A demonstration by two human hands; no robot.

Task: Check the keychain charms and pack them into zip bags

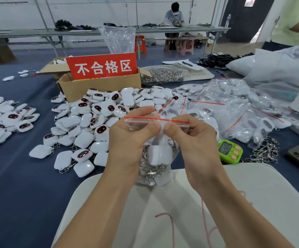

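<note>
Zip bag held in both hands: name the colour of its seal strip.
Red seal strip, clear zip bag; head view.

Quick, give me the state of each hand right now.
Left hand: pinching the zip bag near its red seal.
Right hand: pinching the same bag's top edge.

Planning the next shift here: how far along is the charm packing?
Done: a heap of filled bags lies on the right. In hand: the left hand and right hand pinch the red-striped top of a zip bag already holding charms, seemingly sealing it. Left: a large pile of loose charms in the middle and another pile at the left edge are unbagged.
</note>
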